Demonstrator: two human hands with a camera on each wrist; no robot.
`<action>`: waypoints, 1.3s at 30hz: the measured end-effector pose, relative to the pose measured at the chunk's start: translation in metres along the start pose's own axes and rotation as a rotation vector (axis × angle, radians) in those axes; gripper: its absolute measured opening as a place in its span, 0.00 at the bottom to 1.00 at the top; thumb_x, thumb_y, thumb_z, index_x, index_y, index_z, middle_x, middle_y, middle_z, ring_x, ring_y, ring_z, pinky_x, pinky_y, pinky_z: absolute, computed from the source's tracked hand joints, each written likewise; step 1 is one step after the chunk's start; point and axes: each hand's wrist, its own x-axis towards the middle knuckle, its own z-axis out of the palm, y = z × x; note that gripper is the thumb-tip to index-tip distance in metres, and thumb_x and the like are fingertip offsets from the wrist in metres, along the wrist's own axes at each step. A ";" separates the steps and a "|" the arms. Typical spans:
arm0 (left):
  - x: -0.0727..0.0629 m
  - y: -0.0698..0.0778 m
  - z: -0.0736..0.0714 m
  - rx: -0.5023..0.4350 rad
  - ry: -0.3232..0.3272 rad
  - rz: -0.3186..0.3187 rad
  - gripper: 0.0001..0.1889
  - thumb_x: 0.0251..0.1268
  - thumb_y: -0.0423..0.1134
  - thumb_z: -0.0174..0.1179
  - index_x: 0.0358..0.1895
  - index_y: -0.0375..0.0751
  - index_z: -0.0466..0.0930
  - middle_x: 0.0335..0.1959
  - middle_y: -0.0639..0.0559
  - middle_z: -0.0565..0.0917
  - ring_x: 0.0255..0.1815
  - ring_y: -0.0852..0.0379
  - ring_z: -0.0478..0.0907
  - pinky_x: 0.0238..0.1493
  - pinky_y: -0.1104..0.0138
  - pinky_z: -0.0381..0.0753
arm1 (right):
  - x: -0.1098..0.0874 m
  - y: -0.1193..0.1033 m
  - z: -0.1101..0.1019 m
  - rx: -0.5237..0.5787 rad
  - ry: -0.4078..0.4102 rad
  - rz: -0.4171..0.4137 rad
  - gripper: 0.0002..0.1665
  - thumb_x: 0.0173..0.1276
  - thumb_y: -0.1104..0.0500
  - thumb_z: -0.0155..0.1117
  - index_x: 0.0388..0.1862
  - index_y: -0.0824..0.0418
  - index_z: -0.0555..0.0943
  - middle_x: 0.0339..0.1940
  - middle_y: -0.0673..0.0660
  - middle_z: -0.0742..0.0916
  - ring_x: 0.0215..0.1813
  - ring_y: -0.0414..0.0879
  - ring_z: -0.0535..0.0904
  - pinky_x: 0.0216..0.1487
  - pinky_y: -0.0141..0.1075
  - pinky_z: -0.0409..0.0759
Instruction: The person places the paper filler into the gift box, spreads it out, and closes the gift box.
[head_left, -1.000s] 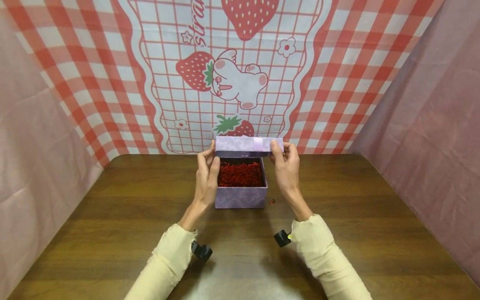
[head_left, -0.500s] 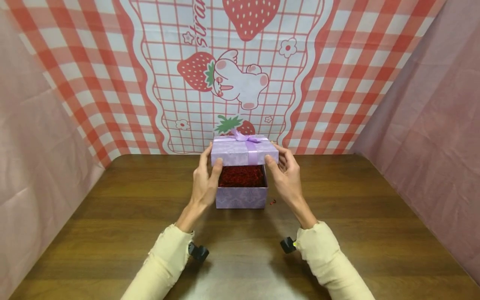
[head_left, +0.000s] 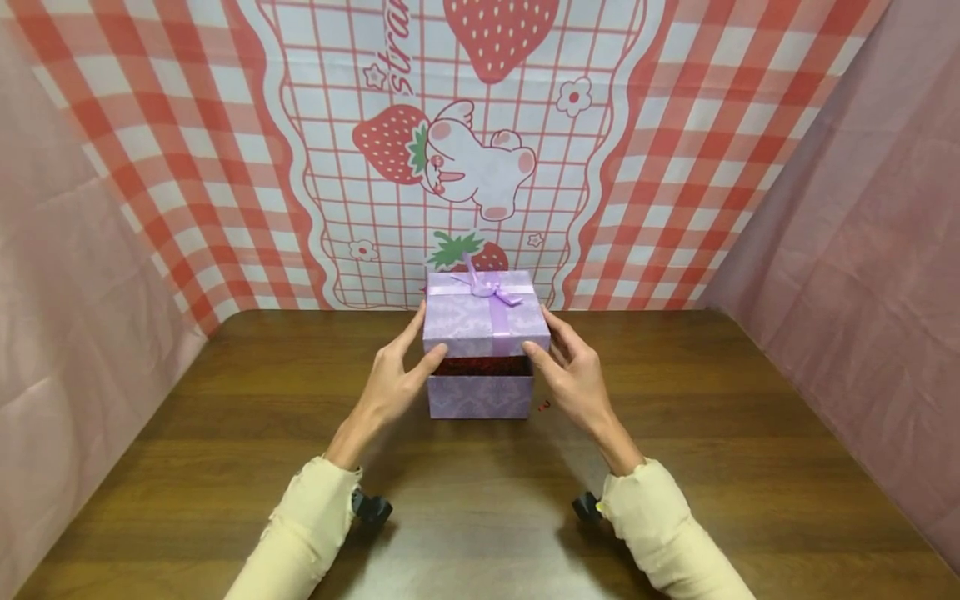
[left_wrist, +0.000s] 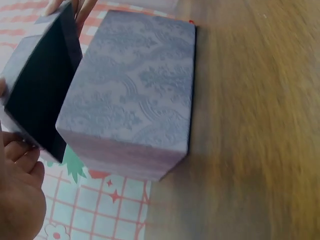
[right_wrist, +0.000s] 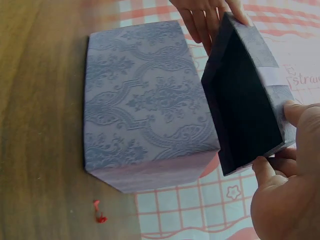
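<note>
A lavender damask box lid (head_left: 465, 321) with a purple ribbon bow (head_left: 486, 287) is held level over the matching box base (head_left: 480, 397). My left hand (head_left: 393, 371) grips the lid's left side, thumb on its front corner. On the opposite side my right hand (head_left: 576, 379) holds it the same way. Red shredded paper (head_left: 483, 366) shows through the gap between lid and base. In the right wrist view the lid's dark inside (right_wrist: 245, 105) faces the base, its front edge lifted away from the base's rim.
A small red paper shred (head_left: 544, 406) lies on the wooden table (head_left: 480, 517) right of the base. Behind the table hangs a strawberry-print cloth (head_left: 480, 150), with pink curtains (head_left: 855, 292) at the sides. Black wrist cameras (head_left: 371, 507) sit at both sleeves.
Both hands have brought the lid down and toward me over the base. It has tipped from showing its side to showing its bowed top, covering most of the red paper.
</note>
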 end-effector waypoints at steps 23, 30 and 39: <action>-0.011 -0.016 -0.009 0.099 -0.148 -0.067 0.41 0.76 0.47 0.64 0.83 0.43 0.53 0.81 0.47 0.58 0.78 0.42 0.60 0.77 0.50 0.57 | -0.020 0.023 0.004 -0.076 -0.023 0.012 0.32 0.68 0.76 0.68 0.70 0.79 0.71 0.72 0.73 0.74 0.71 0.64 0.72 0.65 0.33 0.74; -0.012 -0.019 -0.008 0.103 -0.173 -0.076 0.41 0.76 0.48 0.63 0.83 0.42 0.52 0.81 0.47 0.57 0.78 0.42 0.60 0.77 0.50 0.56 | -0.023 0.026 0.003 -0.082 -0.026 0.030 0.32 0.68 0.76 0.68 0.70 0.79 0.71 0.73 0.73 0.73 0.71 0.64 0.72 0.65 0.33 0.74; -0.013 -0.022 -0.006 0.105 -0.183 -0.084 0.41 0.76 0.48 0.63 0.83 0.42 0.52 0.81 0.43 0.58 0.78 0.41 0.60 0.77 0.49 0.57 | -0.026 0.030 0.005 -0.076 -0.020 0.080 0.33 0.69 0.74 0.68 0.71 0.77 0.71 0.73 0.72 0.73 0.72 0.64 0.72 0.64 0.32 0.74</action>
